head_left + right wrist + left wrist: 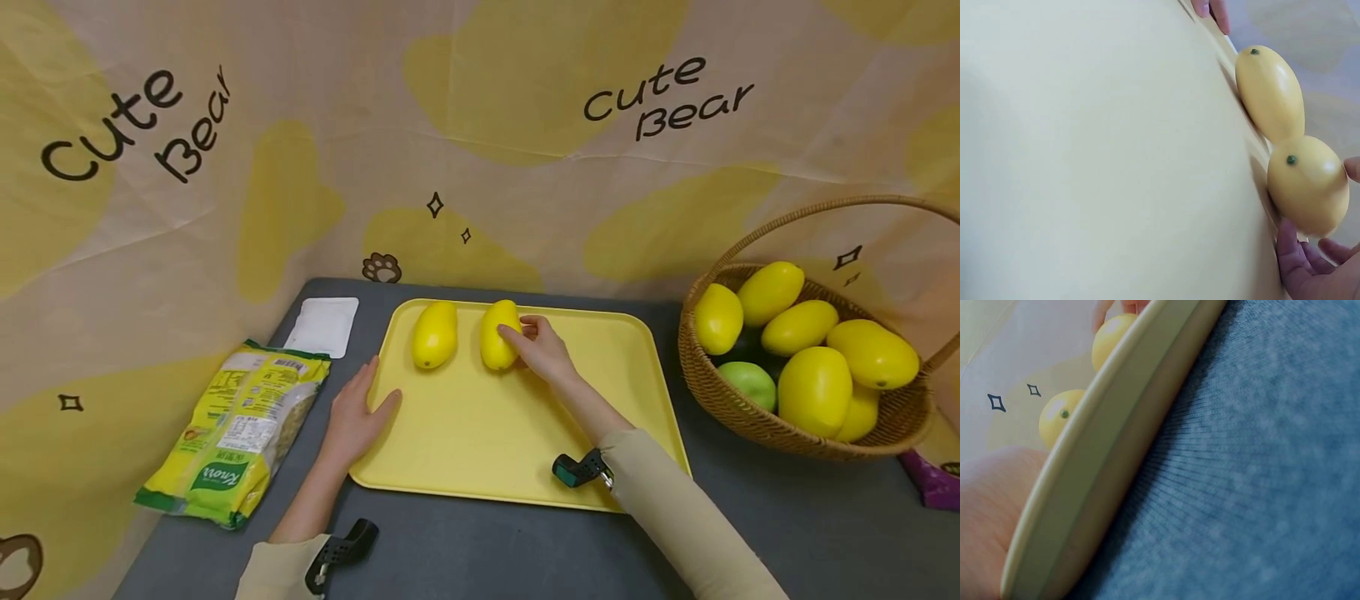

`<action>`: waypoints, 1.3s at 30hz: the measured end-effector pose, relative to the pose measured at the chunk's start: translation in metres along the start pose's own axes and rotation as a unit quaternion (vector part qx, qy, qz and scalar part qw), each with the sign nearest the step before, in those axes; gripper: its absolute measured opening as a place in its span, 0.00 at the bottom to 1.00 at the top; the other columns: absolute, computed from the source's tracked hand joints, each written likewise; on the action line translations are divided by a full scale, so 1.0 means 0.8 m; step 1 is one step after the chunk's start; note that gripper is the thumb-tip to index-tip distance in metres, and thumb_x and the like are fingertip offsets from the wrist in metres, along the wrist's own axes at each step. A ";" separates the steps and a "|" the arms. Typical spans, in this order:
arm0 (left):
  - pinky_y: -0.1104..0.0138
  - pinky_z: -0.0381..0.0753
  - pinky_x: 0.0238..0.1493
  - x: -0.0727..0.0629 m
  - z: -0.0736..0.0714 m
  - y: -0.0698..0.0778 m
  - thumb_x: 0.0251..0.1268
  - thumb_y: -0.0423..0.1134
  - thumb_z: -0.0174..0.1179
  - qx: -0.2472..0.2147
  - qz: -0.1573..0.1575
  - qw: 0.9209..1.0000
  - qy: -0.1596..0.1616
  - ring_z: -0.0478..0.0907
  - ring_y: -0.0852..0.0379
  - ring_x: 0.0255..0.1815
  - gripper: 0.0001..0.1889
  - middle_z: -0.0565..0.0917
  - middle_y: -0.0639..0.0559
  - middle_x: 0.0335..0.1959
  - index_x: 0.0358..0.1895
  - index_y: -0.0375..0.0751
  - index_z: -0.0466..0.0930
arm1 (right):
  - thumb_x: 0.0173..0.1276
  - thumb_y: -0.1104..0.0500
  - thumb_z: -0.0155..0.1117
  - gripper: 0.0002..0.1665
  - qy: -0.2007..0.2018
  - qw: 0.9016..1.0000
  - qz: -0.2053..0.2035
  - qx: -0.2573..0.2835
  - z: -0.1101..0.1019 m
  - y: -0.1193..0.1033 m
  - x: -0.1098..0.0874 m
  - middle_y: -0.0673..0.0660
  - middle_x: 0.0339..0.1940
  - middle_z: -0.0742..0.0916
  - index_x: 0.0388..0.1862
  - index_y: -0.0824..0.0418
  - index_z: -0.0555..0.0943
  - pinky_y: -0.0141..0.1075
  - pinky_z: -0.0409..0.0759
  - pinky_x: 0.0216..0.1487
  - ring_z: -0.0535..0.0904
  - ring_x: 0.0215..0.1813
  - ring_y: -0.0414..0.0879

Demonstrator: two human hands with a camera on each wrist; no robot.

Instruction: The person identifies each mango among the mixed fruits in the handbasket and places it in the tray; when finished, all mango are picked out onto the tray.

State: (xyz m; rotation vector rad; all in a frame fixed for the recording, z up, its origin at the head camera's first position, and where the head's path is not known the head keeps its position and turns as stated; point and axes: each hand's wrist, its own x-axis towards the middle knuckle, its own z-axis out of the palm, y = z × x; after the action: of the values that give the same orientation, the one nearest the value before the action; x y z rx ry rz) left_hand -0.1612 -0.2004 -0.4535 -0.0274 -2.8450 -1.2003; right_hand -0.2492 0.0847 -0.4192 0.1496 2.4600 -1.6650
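Two yellow mangoes lie near the far edge of a yellow tray (465, 433). My right hand (546, 346) holds the right mango (495, 343) by its right side, thumb in front and fingers behind. In the right wrist view, the thumb and fingertips of the right hand (1316, 269) bracket this mango (1308, 187). The left mango (435, 335) lies a short gap away, untouched. My left hand (358, 418) rests at the tray's left rim, fingers straight and thumb spread over the edge. The left wrist view shows the tray's side wall (1097, 437) hiding part of both mangoes.
A wicker basket (697, 379) of yellow fruit and a green apple (750, 385) stands at the right, handle raised. Left of the tray lie a yellow-green Knorr bag (240, 433) and a white packet (324, 327). A printed cloth hangs behind; something purple (930, 479) lies far right.
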 end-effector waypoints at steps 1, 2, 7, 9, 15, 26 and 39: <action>0.39 0.42 0.71 0.000 0.000 0.000 0.71 0.44 0.56 0.000 0.001 1.000 0.000 0.51 0.32 0.74 0.37 0.57 0.30 0.74 0.77 0.33 0.50 | 0.65 0.40 0.64 0.42 -0.001 1.000 -0.014 -0.013 -0.001 0.001 0.000 0.60 0.60 0.76 0.70 0.59 0.65 0.36 0.82 0.40 0.78 0.50 0.52; 0.39 0.42 0.71 0.000 0.000 0.000 0.71 0.44 0.56 0.000 0.002 1.000 0.000 0.51 0.32 0.74 0.37 0.57 0.30 0.74 0.77 0.33 0.50 | 0.66 0.40 0.64 0.42 -0.002 0.999 -0.031 -0.025 -0.001 0.002 0.000 0.60 0.61 0.75 0.71 0.59 0.64 0.37 0.82 0.40 0.77 0.51 0.53; 0.39 0.42 0.71 0.000 0.000 -0.001 0.71 0.43 0.56 -0.002 0.005 1.000 0.003 0.51 0.32 0.74 0.37 0.57 0.29 0.74 0.77 0.33 0.50 | 0.66 0.45 0.66 0.44 -0.005 0.990 -0.106 -0.090 -0.003 0.007 0.000 0.63 0.66 0.71 0.75 0.58 0.60 0.46 0.77 0.57 0.72 0.60 0.56; 0.39 0.42 0.71 0.000 0.001 -0.001 0.71 0.44 0.56 -0.001 0.006 1.000 0.003 0.51 0.32 0.74 0.37 0.57 0.29 0.74 0.77 0.33 0.50 | 0.65 0.47 0.67 0.45 -0.012 0.988 -0.117 -0.102 -0.005 0.008 -0.001 0.63 0.68 0.70 0.76 0.58 0.60 0.47 0.74 0.61 0.71 0.61 0.57; 0.40 0.42 0.71 0.000 0.002 -0.002 0.71 0.44 0.56 0.003 0.006 1.000 0.002 0.51 0.32 0.74 0.37 0.57 0.29 0.73 0.77 0.33 0.50 | 0.62 0.53 0.69 0.46 -0.031 0.986 -0.120 -0.110 -0.007 0.008 -0.006 0.60 0.68 0.72 0.77 0.56 0.60 0.45 0.76 0.55 0.73 0.54 0.56; 0.39 0.44 0.71 0.000 0.001 -0.001 0.71 0.43 0.56 0.002 0.014 1.000 0.008 0.52 0.31 0.74 0.37 0.57 0.29 0.73 0.76 0.31 0.51 | 0.63 0.48 0.70 0.48 -0.029 0.985 -0.126 -0.116 -0.002 0.007 -0.013 0.61 0.66 0.74 0.77 0.57 0.59 0.43 0.75 0.54 0.74 0.53 0.54; 0.40 0.42 0.72 0.001 0.000 0.000 0.72 0.44 0.56 0.003 -0.003 1.000 0.000 0.51 0.31 0.74 0.38 0.56 0.30 0.74 0.77 0.34 0.49 | 0.62 0.48 0.70 0.49 -0.029 0.985 -0.124 -0.116 -0.004 0.008 -0.014 0.62 0.68 0.72 0.77 0.58 0.59 0.45 0.75 0.57 0.74 0.55 0.56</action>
State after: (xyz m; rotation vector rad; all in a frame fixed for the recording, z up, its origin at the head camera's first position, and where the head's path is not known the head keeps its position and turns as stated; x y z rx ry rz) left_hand -0.1618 -0.2004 -0.4536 -0.0195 -2.8516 -1.1921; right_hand -0.2377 0.0900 -0.4218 -0.2404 2.6931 -1.4258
